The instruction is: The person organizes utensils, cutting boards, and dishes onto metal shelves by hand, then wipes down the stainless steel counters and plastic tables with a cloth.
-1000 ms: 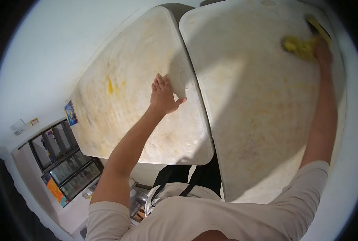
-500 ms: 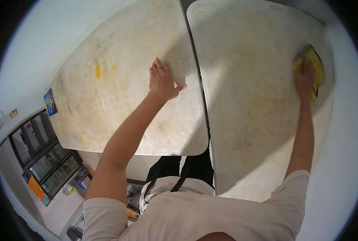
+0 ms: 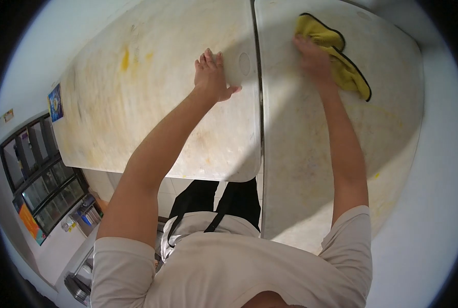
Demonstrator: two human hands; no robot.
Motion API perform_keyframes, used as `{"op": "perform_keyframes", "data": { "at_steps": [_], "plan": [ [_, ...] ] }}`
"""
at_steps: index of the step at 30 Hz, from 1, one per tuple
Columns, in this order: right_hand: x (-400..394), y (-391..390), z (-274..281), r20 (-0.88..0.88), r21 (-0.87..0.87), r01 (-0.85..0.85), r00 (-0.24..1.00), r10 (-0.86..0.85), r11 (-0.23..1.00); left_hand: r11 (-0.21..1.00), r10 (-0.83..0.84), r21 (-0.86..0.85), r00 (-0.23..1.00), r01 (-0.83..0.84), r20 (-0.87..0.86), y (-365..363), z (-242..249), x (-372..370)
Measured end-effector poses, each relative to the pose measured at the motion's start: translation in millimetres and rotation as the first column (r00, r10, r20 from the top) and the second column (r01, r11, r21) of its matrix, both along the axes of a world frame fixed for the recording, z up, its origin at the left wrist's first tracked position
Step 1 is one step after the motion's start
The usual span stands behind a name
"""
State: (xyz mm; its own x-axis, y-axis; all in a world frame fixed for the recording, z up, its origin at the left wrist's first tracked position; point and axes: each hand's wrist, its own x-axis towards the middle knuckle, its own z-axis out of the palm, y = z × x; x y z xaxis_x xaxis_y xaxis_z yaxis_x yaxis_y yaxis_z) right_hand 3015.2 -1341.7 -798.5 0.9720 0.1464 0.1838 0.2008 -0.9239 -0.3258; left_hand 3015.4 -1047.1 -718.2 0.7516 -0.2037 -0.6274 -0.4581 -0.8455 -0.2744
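Note:
A yellow cleaning cloth with black edging lies partly spread on the right-hand tabletop, near its far end. My right hand, slightly blurred, grips the cloth at its left side and presses down on the table; part of the cloth trails out to the right of the wrist. Flat on the left-hand tabletop rests my left hand, fingers spread, holding nothing. Both whitish tops carry yellow and brownish stains, including a bright yellow smear left of my left hand.
A narrow dark gap runs between the two tabletops. White wall borders the right side. On the left are a small blue picture, a dark-framed window and a shelf with items.
My right hand has swept the cloth from the right edge leftward and farther away, and the cloth has unfolded more. My left hand stays flat on the table. The view has shifted a little.

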Motion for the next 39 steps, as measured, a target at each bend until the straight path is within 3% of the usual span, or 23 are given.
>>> {"op": "perform_keyframes", "data": {
  "at_steps": [2,7,15,18,21,24,28,31,34,37,38,39],
  "plan": [
    [6,27,-2,0.048,0.013,-0.123,0.991,0.122,0.992,1.0,0.009,0.001,1.0,-0.009,-0.001,0,0,1],
    [-21,74,11,-0.033,0.054,-0.324,0.945,0.326,0.945,0.999,0.034,0.012,0.999,-0.034,-0.008,-3,3,1],
    [-107,69,28,-0.12,0.117,-0.554,0.816,0.566,0.824,0.999,0.037,-0.016,0.999,-0.036,0.014,1,-3,0],
    [-107,62,47,-0.384,0.229,-0.383,0.809,0.444,0.895,0.999,0.038,-0.02,0.999,-0.038,-0.007,0,3,2],
    [-97,46,41,-0.106,-0.032,-0.27,0.958,0.265,0.962,0.999,0.036,-0.016,0.999,-0.036,-0.003,1,2,6],
    [-59,37,26,-0.096,-0.2,-0.3,0.954,0.286,0.933,1.0,0.023,-0.012,1.0,-0.023,-0.011,2,-1,4],
    [37,32,8,0.081,-0.428,-0.051,0.992,0.095,0.903,1.0,0.019,-0.004,1.0,-0.019,0.0,2,-2,4],
    [73,50,11,0.127,-0.358,0.061,0.992,-0.017,0.932,0.999,0.028,0.025,0.999,-0.028,-0.035,-2,0,6],
    [61,45,6,0.122,-0.282,-0.049,0.989,0.087,0.958,0.999,0.033,-0.037,0.999,-0.032,0.024,3,-5,2],
    [-4,45,-15,0.091,-0.276,-0.169,0.975,0.201,0.946,0.997,0.063,-0.049,0.998,-0.063,0.007,-2,0,3],
    [-38,51,6,-0.008,-0.301,-0.178,0.983,0.184,0.937,0.997,0.056,-0.049,0.998,-0.055,0.006,-3,1,3],
    [-76,49,12,-0.019,-0.147,-0.202,0.979,0.202,0.968,0.998,0.048,-0.051,0.999,-0.048,0.004,-2,-1,2]
  ]
}}
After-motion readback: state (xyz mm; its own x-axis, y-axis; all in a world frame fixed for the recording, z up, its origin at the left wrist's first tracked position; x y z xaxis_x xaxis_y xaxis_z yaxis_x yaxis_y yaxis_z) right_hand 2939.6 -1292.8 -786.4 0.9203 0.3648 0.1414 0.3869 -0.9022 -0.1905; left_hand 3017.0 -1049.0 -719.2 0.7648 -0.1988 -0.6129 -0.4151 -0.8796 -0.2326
